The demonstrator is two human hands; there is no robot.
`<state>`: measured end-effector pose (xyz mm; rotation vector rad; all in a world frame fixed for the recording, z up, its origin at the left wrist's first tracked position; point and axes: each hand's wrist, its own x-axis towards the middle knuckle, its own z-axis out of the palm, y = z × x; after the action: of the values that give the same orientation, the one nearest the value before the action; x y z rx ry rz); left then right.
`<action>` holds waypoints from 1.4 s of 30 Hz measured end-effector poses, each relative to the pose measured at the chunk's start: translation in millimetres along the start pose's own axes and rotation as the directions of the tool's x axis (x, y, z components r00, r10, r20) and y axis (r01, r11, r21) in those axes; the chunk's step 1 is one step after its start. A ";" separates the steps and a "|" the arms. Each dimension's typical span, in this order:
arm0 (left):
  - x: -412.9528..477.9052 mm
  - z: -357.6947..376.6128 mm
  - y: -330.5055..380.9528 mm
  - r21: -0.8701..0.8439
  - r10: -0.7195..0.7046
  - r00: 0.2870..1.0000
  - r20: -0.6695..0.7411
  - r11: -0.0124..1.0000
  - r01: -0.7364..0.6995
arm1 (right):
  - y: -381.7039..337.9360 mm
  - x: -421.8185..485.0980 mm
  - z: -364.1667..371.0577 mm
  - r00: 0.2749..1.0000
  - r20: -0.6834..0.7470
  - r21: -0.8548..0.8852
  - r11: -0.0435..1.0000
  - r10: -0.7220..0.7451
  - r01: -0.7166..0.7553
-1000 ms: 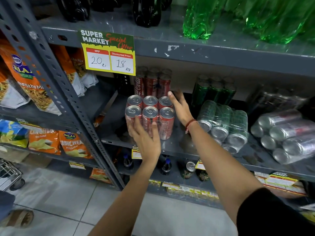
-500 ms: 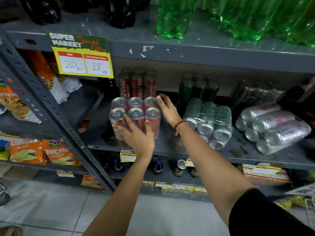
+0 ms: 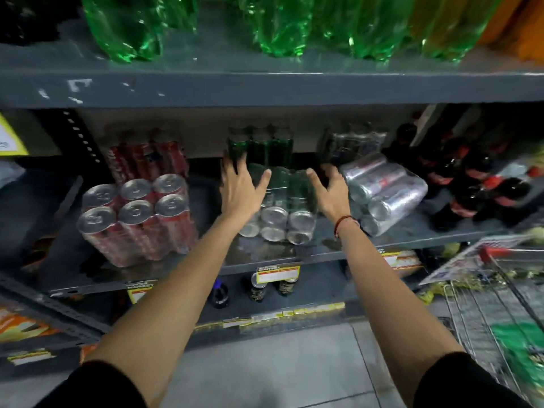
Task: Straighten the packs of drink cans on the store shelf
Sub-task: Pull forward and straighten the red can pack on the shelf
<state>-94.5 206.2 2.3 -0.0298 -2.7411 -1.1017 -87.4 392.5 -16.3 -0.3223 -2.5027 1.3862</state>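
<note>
A shrink-wrapped pack of green cans [image 3: 282, 207] lies on its side in the middle of the grey shelf [image 3: 265, 254], can tops facing me. My left hand [image 3: 240, 187] is spread at its left end and my right hand [image 3: 329, 191] at its right end, fingers apart, at or just short of the wrap. A pack of red cans [image 3: 138, 219] stands upright to the left, free of both hands. A silver pack [image 3: 382, 192] lies tilted on its side to the right. Upright red, green and silver packs stand behind them.
Green plastic bottles [image 3: 132, 28] fill the shelf above. Dark cola bottles [image 3: 477, 184] stand at the right end of the can shelf. A wire trolley [image 3: 500, 304] is at the lower right. Small bottles and price tags sit on the shelf below.
Both hands have let go of the red pack, which now stands upright, and have moved right to either end of the lying green pack. My view has shifted right and closer.
</note>
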 end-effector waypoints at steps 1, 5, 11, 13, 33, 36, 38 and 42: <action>4.9 6.5 -0.4 0.020 -0.037 0.998 0.045 0.999 0.036 | 6.3 0.7 -1.8 0.998 0.041 -0.010 0.999 0.043 -0.043; 4.2 12.7 -3.9 -0.049 -0.054 0.998 0.021 0.997 0.055 | 3.7 -13.1 1.8 1.000 -0.012 -0.022 1.000 0.001 -0.001; -46.5 -32.6 -48.1 -0.115 0.042 0.853 -0.521 0.986 -0.118 | -71.3 -48.8 55.2 0.873 -0.073 -0.005 0.876 -0.482 0.483; -61.8 -48.3 -70.4 -0.071 0.027 0.766 -0.642 0.993 -0.095 | -96.2 -52.5 85.9 0.864 0.058 0.082 0.865 -0.501 0.496; -67.7 -80.7 -134.2 -0.541 -0.542 0.717 -0.438 0.796 0.271 | -110.2 -54.1 192.6 0.817 0.553 0.283 0.959 -0.161 -0.003; -56.3 -97.7 -145.4 -0.525 -0.472 0.787 -0.398 0.820 0.226 | -103.1 -70.3 191.3 0.865 0.475 0.338 0.941 -0.163 -0.009; -43.9 -111.0 -157.3 -0.537 -0.414 0.839 -0.353 0.824 0.181 | -99.2 -83.1 188.4 0.880 0.447 0.390 0.920 -0.161 -0.030; -17.9 -134.4 -179.1 -0.555 -0.392 0.906 -0.157 0.794 0.247 | -89.3 -123.4 195.8 0.915 0.358 0.455 0.890 -0.186 0.003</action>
<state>-70.5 -15.0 -28.5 0.4958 -2.1744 -1.7769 -42.1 151.6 -54.8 0.1963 -2.3309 2.0941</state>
